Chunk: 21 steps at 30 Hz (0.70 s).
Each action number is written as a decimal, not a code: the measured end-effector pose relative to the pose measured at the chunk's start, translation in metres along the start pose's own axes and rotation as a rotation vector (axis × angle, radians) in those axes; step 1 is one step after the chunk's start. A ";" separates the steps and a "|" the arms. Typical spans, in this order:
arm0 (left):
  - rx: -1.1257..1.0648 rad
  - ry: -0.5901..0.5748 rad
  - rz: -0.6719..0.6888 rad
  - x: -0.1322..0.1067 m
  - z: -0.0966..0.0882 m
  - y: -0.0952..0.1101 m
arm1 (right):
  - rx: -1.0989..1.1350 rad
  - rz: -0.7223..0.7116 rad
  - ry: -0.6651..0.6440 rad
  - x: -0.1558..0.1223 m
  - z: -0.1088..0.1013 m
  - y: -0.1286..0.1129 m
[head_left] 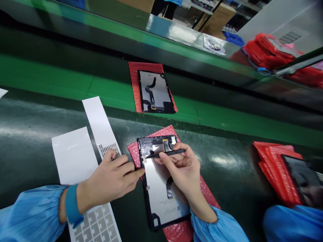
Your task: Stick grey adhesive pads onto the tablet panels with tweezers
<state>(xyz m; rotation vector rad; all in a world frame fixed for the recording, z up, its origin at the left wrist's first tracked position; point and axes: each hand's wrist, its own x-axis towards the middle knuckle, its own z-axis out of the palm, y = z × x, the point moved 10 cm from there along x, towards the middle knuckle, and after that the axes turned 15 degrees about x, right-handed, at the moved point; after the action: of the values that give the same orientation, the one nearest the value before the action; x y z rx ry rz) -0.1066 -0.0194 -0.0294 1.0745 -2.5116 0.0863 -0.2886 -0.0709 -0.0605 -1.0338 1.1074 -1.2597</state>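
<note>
Blue sleeves [37, 211] are pointing toward the surface's [227, 188] far edge; right fingers [170, 164] are gripping a tool [176, 152]; left fingers [133, 176], whose grip I cannot tell, are probably steadying the panel [157, 188].

An electronics assembly workshop, by the look of it: a long green strip [108, 92], like a conveyor belt, runs beside a dark worktop [227, 178]; opened tablet-like panels [160, 90] lie on red bubble-wrap pouches [135, 85]; blue smock sleeves [37, 210] show; cardboard boxes [223, 18] stand beyond.
</note>
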 end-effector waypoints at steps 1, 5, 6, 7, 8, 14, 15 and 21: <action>0.014 0.002 -0.008 0.001 -0.001 0.000 | 0.002 -0.001 -0.002 0.000 0.001 0.000; 0.064 -0.018 -0.043 0.004 -0.001 -0.002 | 0.012 0.000 -0.005 0.000 0.002 0.000; 0.065 -0.029 -0.049 0.004 0.000 -0.003 | 0.015 0.000 -0.006 0.000 0.002 0.000; 0.061 -0.038 -0.054 0.005 0.001 -0.003 | 0.017 0.001 -0.007 0.000 0.002 0.000; 0.055 -0.044 -0.058 0.005 0.002 -0.004 | 0.019 0.002 -0.007 0.000 0.002 0.000; 0.062 -0.032 -0.079 0.003 0.001 -0.006 | 0.030 0.003 0.008 -0.001 0.001 0.001; 0.060 -0.031 -0.085 0.003 0.001 -0.007 | 0.035 0.004 0.009 -0.001 0.001 0.002; 0.079 -0.083 -0.040 0.005 0.008 -0.003 | 0.036 0.017 -0.003 0.001 0.002 0.002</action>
<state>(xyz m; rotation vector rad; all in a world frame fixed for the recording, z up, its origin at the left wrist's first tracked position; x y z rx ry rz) -0.1099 -0.0265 -0.0357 1.1817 -2.5784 0.1338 -0.2859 -0.0719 -0.0620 -0.9972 1.0855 -1.2598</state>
